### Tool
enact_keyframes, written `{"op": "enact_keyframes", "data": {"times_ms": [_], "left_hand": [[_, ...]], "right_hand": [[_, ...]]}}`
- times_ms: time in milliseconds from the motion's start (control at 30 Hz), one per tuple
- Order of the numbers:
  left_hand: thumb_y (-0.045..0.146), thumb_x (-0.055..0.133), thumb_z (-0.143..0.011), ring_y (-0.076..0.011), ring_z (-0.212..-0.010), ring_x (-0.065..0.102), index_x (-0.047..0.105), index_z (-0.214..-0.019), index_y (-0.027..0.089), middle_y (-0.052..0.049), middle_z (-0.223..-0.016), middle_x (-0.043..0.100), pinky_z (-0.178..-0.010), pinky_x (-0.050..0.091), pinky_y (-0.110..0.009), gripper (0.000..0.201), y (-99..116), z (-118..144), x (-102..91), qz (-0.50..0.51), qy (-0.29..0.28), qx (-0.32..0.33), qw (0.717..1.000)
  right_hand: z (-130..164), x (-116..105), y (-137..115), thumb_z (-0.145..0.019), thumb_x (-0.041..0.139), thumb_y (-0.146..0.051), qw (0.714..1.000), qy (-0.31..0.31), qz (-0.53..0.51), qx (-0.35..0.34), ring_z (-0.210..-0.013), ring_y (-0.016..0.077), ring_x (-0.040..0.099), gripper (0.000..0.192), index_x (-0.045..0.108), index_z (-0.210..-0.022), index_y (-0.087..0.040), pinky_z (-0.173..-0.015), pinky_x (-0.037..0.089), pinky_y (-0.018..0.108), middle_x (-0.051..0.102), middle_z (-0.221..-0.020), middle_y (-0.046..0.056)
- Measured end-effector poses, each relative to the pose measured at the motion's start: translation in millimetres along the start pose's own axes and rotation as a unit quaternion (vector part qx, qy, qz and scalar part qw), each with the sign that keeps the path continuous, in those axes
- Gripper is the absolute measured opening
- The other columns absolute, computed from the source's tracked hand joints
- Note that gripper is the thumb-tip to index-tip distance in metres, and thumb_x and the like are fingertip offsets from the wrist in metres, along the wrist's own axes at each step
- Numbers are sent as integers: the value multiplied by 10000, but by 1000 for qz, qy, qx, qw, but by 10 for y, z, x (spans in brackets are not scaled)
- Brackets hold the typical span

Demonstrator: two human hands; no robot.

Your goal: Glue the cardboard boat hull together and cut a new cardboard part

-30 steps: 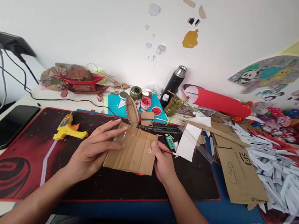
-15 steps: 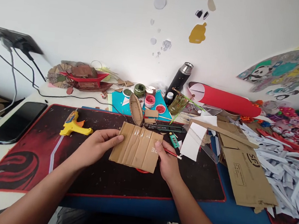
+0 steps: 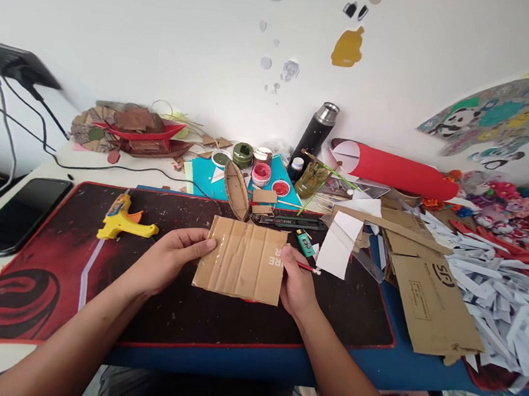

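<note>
My cluttered worktop meets a white wall; both hands' fingers pinch the cardboard sheet, now lying squarer than before.

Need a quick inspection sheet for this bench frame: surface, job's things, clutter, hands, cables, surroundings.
Surface: black and red desk mat on a blue-edged table, flecked with scraps.
Job's things: creased cardboard sheet held flat above the mat; red pencil in the right hand.
Clutter: yellow glue gun, paint pots, black flask, red paper roll, white paper strips, printed cardboard, phone.
Hands: left hand grips the sheet's left edge; right hand grips its right edge along with the pencil.
Cables: black cable runs along the table behind the mat.
Surroundings: white wall with stickers.
</note>
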State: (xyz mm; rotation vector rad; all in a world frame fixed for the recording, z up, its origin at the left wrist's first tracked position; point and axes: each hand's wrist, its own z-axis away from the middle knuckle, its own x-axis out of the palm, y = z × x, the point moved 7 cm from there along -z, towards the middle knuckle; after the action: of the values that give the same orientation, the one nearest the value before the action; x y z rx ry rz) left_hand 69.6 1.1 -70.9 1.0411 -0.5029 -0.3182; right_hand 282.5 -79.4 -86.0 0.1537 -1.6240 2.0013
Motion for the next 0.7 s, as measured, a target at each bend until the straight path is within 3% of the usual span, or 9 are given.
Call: {"op": "enact_keyframes", "data": {"times_ms": [167, 333, 700], "left_hand": [[582, 878, -782, -202, -774, 676, 836, -874, 198, -46, -825, 786, -719, 533, -275, 396, 82, 9, -7, -42, 23, 22, 999], [618, 868, -764, -203, -724, 658, 821, -867, 188, -44, -829, 783, -660, 528, -277, 445, 153, 49, -46, -79, 44, 23, 996], [620, 858, -772, -196, -714, 644, 801, -860, 190, -31, -789, 755, -647, 508, -262, 443, 93, 26, -103, -76, 49, 20, 996]], "right_hand": [[-15, -21, 21, -809, 838, -690, 1000, 3, 9, -7, -730, 248, 706, 473, 804, -873, -223, -656, 577, 370, 784, -851, 62], [-30, -66, 71, -831, 802, -714, 1000, 10, 24, -1, -433, 132, 472, 513, 708, -734, -219, -355, 368, 260, 565, -568, -26], [-3, -14, 45, -824, 841, -654, 1000, -6, 27, 4, -402, 100, 456, 487, 681, -743, -201, -333, 338, 217, 542, -541, -46]]}}
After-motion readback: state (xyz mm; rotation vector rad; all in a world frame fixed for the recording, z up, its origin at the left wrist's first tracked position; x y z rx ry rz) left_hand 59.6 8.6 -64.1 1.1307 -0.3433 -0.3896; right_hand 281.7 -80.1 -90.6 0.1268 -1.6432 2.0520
